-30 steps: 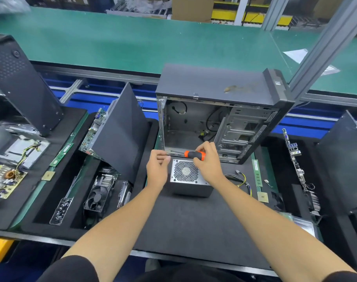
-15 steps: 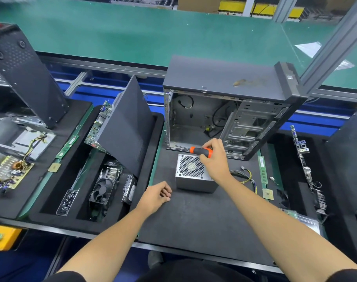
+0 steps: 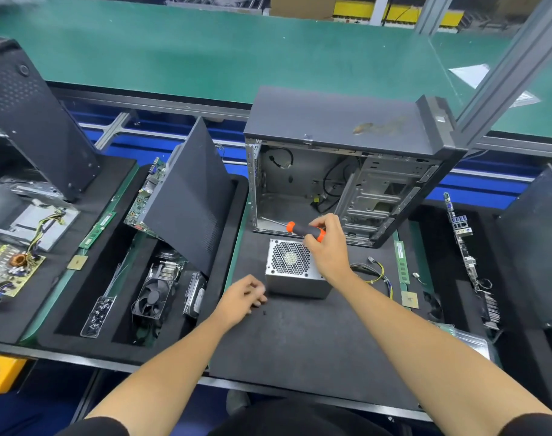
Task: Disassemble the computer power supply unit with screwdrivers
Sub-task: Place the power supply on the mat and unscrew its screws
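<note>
Power supply unit (image 3: 295, 269): silver box, fan grille up, on the black worktop (image 3: 315, 341) before the open computer case (image 3: 347, 171). Right hand (image 3: 326, 243): clamped on the orange-and-black screwdriver (image 3: 304, 230), above the unit. Left hand (image 3: 241, 298): loosely curled, resting on the worktop beside a small screw (image 3: 264, 313).

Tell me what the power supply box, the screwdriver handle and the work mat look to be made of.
Power supply unit: bare sheet metal, probably steel, silver-grey with a dull sheen and a punched honeycomb fan grille. Screwdriver handle: likely plastic or rubber, matte dark grip with orange ends. Work mat: looks like black foam or rubber, matte and faintly grainy.
</note>
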A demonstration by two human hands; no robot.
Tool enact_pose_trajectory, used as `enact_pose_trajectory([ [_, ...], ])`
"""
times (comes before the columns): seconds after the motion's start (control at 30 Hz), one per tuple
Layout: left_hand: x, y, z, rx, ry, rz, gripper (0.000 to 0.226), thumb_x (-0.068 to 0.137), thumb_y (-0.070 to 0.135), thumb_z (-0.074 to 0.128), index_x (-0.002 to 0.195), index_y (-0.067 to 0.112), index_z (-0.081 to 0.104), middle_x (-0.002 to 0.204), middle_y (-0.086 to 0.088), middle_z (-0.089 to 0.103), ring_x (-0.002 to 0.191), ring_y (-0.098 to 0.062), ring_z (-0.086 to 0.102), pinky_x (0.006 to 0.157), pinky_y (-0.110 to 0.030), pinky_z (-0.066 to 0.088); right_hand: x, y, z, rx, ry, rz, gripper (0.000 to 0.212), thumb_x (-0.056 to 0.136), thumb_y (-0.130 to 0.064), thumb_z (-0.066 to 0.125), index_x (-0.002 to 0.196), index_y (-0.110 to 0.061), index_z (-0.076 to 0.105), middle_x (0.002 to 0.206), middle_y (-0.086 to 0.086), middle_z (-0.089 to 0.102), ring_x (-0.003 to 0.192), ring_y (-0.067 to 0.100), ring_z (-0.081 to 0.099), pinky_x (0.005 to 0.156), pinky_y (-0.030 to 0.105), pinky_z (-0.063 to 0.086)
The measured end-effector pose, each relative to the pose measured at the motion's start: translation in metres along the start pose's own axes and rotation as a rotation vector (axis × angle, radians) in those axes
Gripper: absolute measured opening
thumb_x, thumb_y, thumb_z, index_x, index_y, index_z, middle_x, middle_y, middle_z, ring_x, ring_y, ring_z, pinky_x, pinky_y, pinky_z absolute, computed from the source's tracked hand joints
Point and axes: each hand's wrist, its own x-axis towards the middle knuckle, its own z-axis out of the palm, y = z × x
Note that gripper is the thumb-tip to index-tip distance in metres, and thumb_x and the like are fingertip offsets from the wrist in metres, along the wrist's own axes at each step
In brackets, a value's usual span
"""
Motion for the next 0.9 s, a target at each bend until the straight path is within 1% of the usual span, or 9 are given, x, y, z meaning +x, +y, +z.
enact_pose_trajectory([
  [0.07,0.004,0.011,0.001,-0.101,0.108,-0.022,0.021,0.108,0.031,0.048,0.105,0.013,0.058,0.096,-0.001,0.075,0.088,-0.018,0.063,0.071,-0.03,0.048,0.002,0.003,-0.001,-0.027,0.015,0.015,0.021,0.077,-0.008,0.061,0.091,-0.021,0.054,0.098,-0.01,0.05,0.087,0.004,0.052,0.069,0.015,0.038],
  [0.13,0.012,0.029,0.003,-0.195,0.183,0.015,0.027,0.11,0.039,0.038,0.12,0.021,0.057,0.117,0.005,0.068,0.107,-0.015,0.062,0.087,-0.032,0.049,0.003,0.01,-0.004,-0.052,0.048,0.061,0.02,0.079,-0.012,0.061,0.094,-0.024,0.053,0.101,-0.01,0.049,0.087,0.004,0.051,0.07,0.02,0.04],
  [0.23,0.029,0.054,0.01,-0.349,0.076,0.018,0.034,0.11,0.041,0.041,0.14,0.03,0.052,0.144,0.005,0.055,0.134,-0.014,0.052,0.112,-0.043,0.043,0.003,0.017,-0.008,0.021,0.1,0.118,0.022,0.078,-0.008,0.061,0.092,-0.023,0.051,0.099,-0.006,0.05,0.085,0.008,0.049,0.072,0.022,0.038],
  [0.27,0.033,0.058,0.013,-0.329,0.01,0.046,0.036,0.108,0.043,0.046,0.142,0.032,0.05,0.146,0.005,0.054,0.136,-0.012,0.05,0.115,-0.04,0.04,0.003,0.018,-0.009,0.053,0.109,0.131,0.023,0.078,-0.005,0.061,0.091,-0.022,0.051,0.099,-0.003,0.05,0.086,0.012,0.05,0.073,0.024,0.038],
  [0.33,0.031,0.061,0.021,-0.298,-0.058,0.096,0.043,0.098,0.053,0.057,0.137,0.04,0.044,0.143,0.011,0.055,0.133,-0.003,0.051,0.113,-0.031,0.038,0.002,0.019,-0.01,0.103,0.125,0.155,0.023,0.077,-0.004,0.059,0.09,-0.02,0.051,0.097,0.001,0.052,0.087,0.02,0.052,0.075,0.028,0.041],
  [0.47,0.037,0.062,0.026,-0.246,-0.011,0.08,0.051,0.089,0.061,0.057,0.129,0.033,0.04,0.141,-0.003,0.052,0.134,-0.018,0.05,0.119,-0.048,0.034,0.001,0.015,-0.008,0.123,0.091,0.175,0.022,0.075,-0.007,0.058,0.09,-0.022,0.051,0.096,0.008,0.056,0.089,0.029,0.058,0.078,0.041,0.046],
  [0.57,0.04,0.068,0.028,-0.251,-0.008,0.078,0.052,0.089,0.062,0.056,0.128,0.033,0.04,0.141,-0.004,0.051,0.135,-0.019,0.048,0.119,-0.05,0.032,0.005,0.014,-0.011,0.126,0.083,0.169,0.02,0.077,-0.004,0.059,0.091,-0.015,0.053,0.097,0.01,0.056,0.09,0.032,0.056,0.082,0.047,0.048],
  [0.77,0.043,0.086,0.055,-0.26,0.002,0.09,0.055,0.09,0.059,0.054,0.13,0.026,0.037,0.143,-0.006,0.046,0.138,-0.02,0.043,0.12,-0.049,0.031,0.013,0.022,-0.036,0.067,0.07,0.171,0.016,0.077,-0.009,0.057,0.089,-0.017,0.052,0.095,0.013,0.057,0.086,0.03,0.056,0.076,0.045,0.044],
  [0.9,0.047,0.088,0.066,-0.229,0.024,0.085,0.038,0.103,0.047,0.055,0.13,0.026,0.038,0.14,-0.005,0.043,0.133,-0.015,0.043,0.119,-0.043,0.031,0.017,0.022,-0.05,0.033,0.047,0.167,0.016,0.078,-0.01,0.059,0.091,-0.017,0.055,0.098,0.011,0.058,0.089,0.028,0.057,0.075,0.043,0.046],
])
